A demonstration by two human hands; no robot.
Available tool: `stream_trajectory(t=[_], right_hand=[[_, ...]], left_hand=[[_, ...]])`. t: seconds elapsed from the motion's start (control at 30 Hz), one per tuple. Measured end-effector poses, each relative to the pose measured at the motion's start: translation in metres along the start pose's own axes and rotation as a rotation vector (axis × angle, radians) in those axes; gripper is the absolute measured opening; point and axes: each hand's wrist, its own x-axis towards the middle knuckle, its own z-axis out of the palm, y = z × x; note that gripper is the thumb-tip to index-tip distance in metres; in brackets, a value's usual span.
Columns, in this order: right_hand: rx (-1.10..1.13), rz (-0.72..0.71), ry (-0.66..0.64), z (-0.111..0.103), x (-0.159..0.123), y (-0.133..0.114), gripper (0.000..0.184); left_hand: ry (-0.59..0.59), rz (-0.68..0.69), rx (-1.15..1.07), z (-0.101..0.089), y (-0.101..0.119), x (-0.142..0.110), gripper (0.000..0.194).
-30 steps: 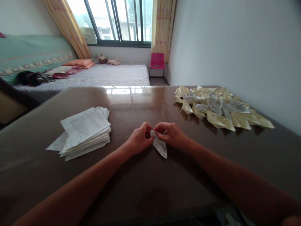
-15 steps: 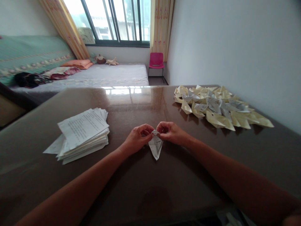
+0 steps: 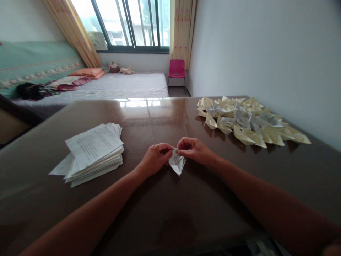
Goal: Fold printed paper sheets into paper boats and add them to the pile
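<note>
A small folded paper (image 3: pixel 178 165), white with printed lines, hangs point-down between my hands just above the brown table (image 3: pixel 149 209). My left hand (image 3: pixel 157 156) pinches its upper left edge between thumb and fingers. On the opposite side, my right hand (image 3: pixel 194 151) pinches the upper right part. The fingertips of both hands nearly meet at the top and hide that end of the paper.
At the left lies a stack of printed paper sheets (image 3: pixel 93 147), unevenly piled. Many folded paper boats (image 3: pixel 245 121), cream and white, stand in rows at the back right beside the wall. Beyond the table are a bed (image 3: pixel 138 83) and a pink chair (image 3: pixel 177 69).
The folded paper has swung from slanting right to pointing nearly straight down, and its lower tip has since lifted a little. Both hands keep pinching it. The view shifted slightly.
</note>
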Motion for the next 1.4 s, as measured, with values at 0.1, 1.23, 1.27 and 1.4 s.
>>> stream_trajectory(t=[0.1, 1.23, 1.27, 1.4], right_hand=[[-0.016, -0.019, -0.007, 0.001, -0.001, -0.003, 0.025], [-0.342, -0.125, -0.262, -0.027, -0.017, -0.029, 0.056], [-0.397, -0.136, -0.307, -0.026, -0.021, -0.033, 0.06], [-0.667, -0.27, -0.244, -0.015, -0.029, -0.037, 0.035]], left_hand=[[0.025, 0.028, 0.089, 0.001, 0.001, -0.001, 0.021], [0.154, -0.061, -0.028, -0.001, -0.004, 0.002, 0.032], [0.164, -0.063, -0.022, 0.0, -0.005, 0.002, 0.034], [0.157, -0.048, 0.002, -0.002, -0.006, 0.001, 0.039]])
